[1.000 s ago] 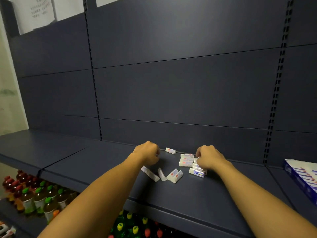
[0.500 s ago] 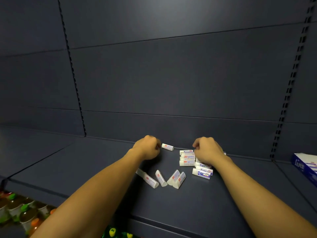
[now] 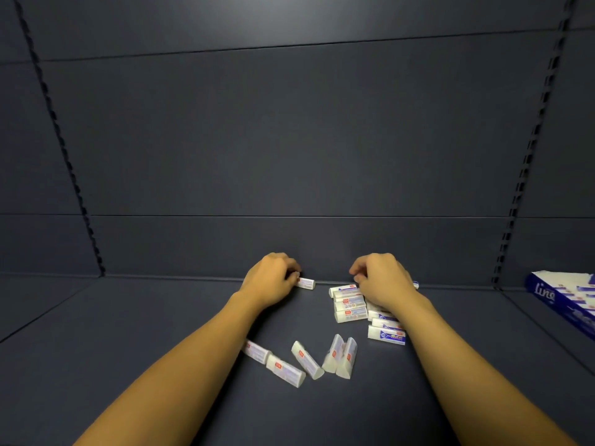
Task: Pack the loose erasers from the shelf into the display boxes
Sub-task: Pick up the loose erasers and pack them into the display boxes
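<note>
Two bare hands rested near the back edge of the dark shelf (image 3: 128, 317). The left hand (image 3: 269, 282) had its fingers curled, pinching the end of a single eraser (image 3: 306, 282). The right hand (image 3: 383, 280), fingers curled, lay atop a stacked cluster of erasers (image 3: 350, 305). Triangular erasers (image 3: 309, 360) lay toward the front edge; a display box (image 3: 561, 299) sat at the right edge.

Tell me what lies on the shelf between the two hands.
Head view: one small white eraser at the left hand's fingertips, then bare dark shelf until the right hand.
</note>
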The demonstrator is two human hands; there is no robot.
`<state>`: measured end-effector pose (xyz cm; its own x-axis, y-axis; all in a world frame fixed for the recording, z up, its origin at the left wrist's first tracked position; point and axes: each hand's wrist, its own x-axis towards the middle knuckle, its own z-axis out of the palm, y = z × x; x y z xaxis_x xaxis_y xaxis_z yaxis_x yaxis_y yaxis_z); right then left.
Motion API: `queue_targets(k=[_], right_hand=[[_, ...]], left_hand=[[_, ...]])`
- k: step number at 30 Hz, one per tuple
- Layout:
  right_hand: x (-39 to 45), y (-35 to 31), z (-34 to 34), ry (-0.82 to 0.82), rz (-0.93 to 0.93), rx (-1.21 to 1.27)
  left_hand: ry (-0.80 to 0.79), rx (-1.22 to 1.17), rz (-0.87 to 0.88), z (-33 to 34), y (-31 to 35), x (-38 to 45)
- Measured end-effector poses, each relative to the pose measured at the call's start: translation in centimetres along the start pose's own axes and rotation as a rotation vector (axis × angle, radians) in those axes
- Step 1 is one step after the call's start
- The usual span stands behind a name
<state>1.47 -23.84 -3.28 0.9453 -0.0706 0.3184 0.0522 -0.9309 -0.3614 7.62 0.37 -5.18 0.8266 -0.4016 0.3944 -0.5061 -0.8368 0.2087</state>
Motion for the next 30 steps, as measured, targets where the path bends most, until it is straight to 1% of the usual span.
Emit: queue_targets(k=[6,11,17,21,26,30], right_hand=[[0.1,0.1,0.7,-0.02,-0.005,-0.061],[0.5,-0.3,1.5,-0.02,-0.065,-0.095],[0.5,-0.2,1.7,-0.036,-0.065,-0.131],[0.4,-0.3,1.7,-0.035,-0.058,-0.142],[0.3,-0.4,1.6,-0.042,-0.049,-0.158],[0.8,-0.9,1.7,-0.082,-0.063,-0.151]], left_hand=[[0.04,-0.096,0.021,1.1,-1.3,-0.1],[0.024,-0.146,0.019,1.3,-2.2,0.3],[-0.012,-0.159,0.019,1.4,-2.8,0.0],[-0.022,-0.184,0.059,1.2,-3.0,-0.2],[-0.018,-0.159,0.132,0.7,-2.5,-0.4],[-0.018,-0.191,0.113,0.8,-2.4,-0.5]])
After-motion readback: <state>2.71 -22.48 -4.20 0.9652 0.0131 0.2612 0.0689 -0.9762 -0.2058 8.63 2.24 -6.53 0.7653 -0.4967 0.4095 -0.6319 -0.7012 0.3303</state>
